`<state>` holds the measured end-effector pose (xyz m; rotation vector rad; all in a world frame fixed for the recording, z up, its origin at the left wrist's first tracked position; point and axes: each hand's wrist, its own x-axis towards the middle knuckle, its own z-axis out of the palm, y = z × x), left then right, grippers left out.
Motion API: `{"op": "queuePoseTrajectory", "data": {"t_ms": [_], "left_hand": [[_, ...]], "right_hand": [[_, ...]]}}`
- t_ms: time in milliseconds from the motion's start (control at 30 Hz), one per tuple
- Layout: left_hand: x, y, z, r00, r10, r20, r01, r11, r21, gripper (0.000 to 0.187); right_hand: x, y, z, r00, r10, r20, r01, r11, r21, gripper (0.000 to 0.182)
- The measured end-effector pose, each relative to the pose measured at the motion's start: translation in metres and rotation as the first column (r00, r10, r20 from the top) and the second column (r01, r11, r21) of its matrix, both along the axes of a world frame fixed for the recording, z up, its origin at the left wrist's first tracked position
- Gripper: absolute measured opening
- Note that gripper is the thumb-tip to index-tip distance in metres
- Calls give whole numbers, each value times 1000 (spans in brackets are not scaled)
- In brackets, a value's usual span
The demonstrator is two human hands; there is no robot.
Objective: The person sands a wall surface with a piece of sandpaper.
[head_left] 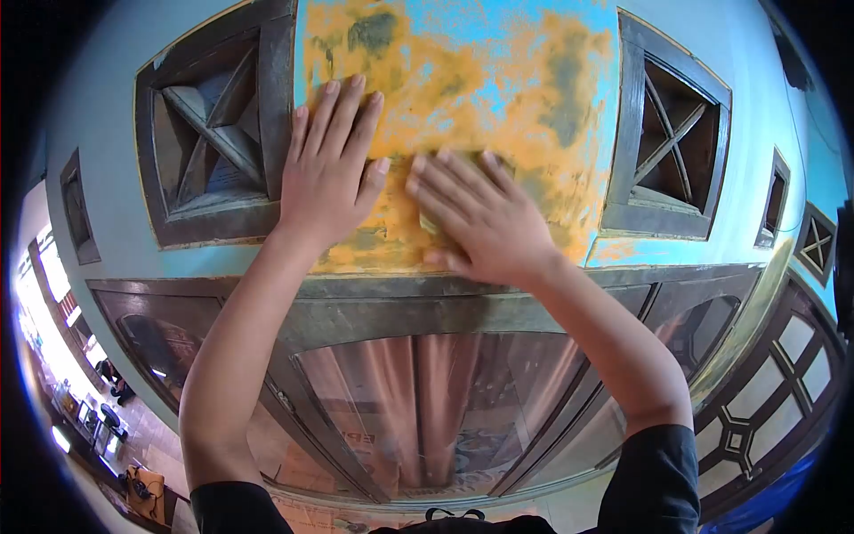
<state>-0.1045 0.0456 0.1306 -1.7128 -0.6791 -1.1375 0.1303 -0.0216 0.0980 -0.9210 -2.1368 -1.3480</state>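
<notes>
My left hand (329, 165) lies flat on the patchy orange-and-blue wall panel (463, 80), fingers spread and holding nothing. Lower and to the right, my right hand (485, 214) is pressed to the same panel, its fingers stretched out and blurred by motion. Under its palm and fingers shows the edge of a small, dull yellowish piece, apparently sandpaper (430, 222); most of it is hidden. Orange coating, bare blue paint and dark grey smudges cover the panel.
Wooden vents with crossed slats flank the panel, a left vent (213, 133) and a right vent (672, 142). Below runs a dark wooden frame (427, 311) with glass panes and a pinkish curtain (436, 400) behind. A patterned door (765, 400) stands at the right.
</notes>
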Motion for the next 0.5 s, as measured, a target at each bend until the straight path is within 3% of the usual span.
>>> {"op": "queuePoseTrajectory", "data": {"t_ms": [100,167,233,333,367,467,500], "left_hand": [[-1,-2,-8,999,13,-38,-13,1000,-14,65],[-1,-4,-12,998,20,-66,-22,999,-35,67],[0,-7,-16,996,26,-89,-31,998,-52,69],[-1,-8,-16,995,18,-101,-23,998,-50,68],[-1,-8,-15,995,0,-97,-4,999,-48,68],[-1,-10,-14,995,-49,-84,45,998,-50,66],[-1,-11,-13,995,-61,-78,56,997,-56,65]], "right_hand": [[26,-4,11,994,-81,74,80,997,16,74],[46,-12,49,965,-202,-166,237,944,228,71],[71,-4,80,933,-23,-359,180,894,411,69],[45,5,79,917,6,-400,177,890,421,67],[27,5,69,950,-64,-305,173,923,344,64],[9,1,33,993,94,73,-106,978,180,52],[11,3,32,985,148,84,-164,957,238,47]]}}
